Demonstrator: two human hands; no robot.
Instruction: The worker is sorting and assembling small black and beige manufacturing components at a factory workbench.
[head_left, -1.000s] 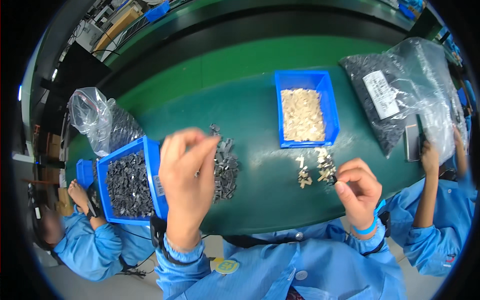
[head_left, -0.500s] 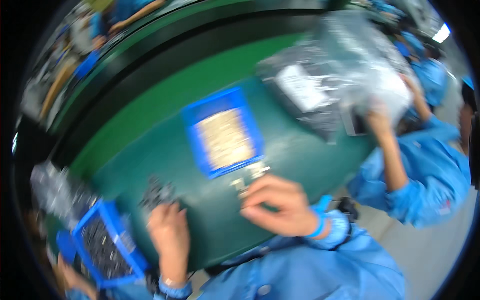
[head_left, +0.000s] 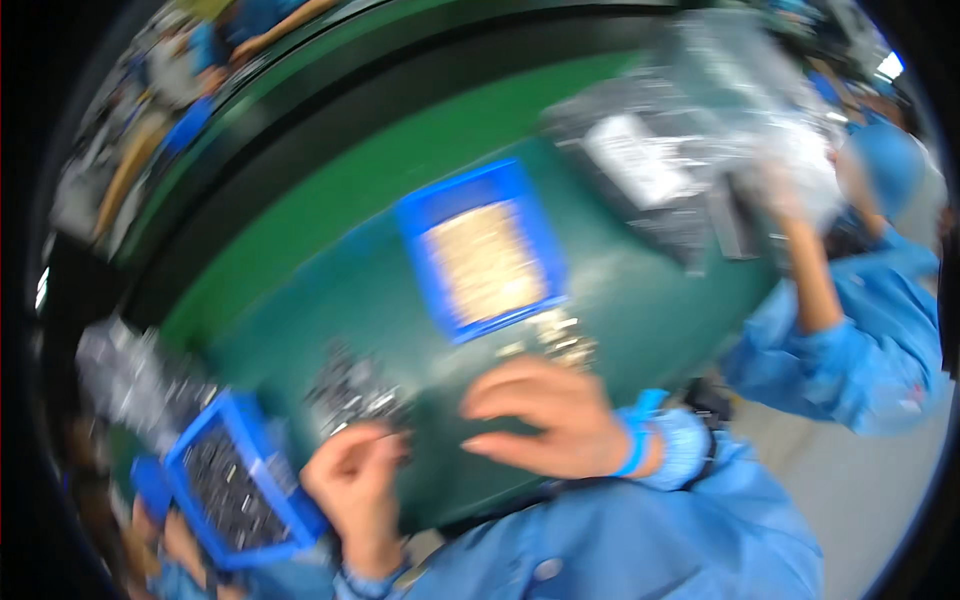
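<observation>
Near the front edge of the green table, my left hand [head_left: 358, 485] is closed, thumb and forefinger pinched on what looks like a small dark part [head_left: 403, 447]; blur hides its shape. Just beyond it lies a loose pile of small dark parts [head_left: 352, 388], some with a shiny glint. My right hand [head_left: 550, 415] is open, thumb and fingers apart, with nothing visible between them. Small brass-coloured metal parts [head_left: 568, 340] lie beyond its knuckles. Behind these stands a blue bin [head_left: 425, 268] with many of the same pale gold pieces [head_left: 487, 262] in it.
Another blue bin [head_left: 300, 512], holding dark parts [head_left: 225, 485], stands at the left beside a crumpled clear bag [head_left: 140, 375]. At the far right, a co-worker in a blue sleeve [head_left: 800, 375] handles large clear plastic bags [head_left: 640, 160] of dark items. A raised dark ledge [head_left: 330, 130] runs along the back.
My left hand has drawn back from the dark pile, its fingers now pinched. My right hand has come away from the brass-coloured parts toward the left and opened. The whole view has shifted.
</observation>
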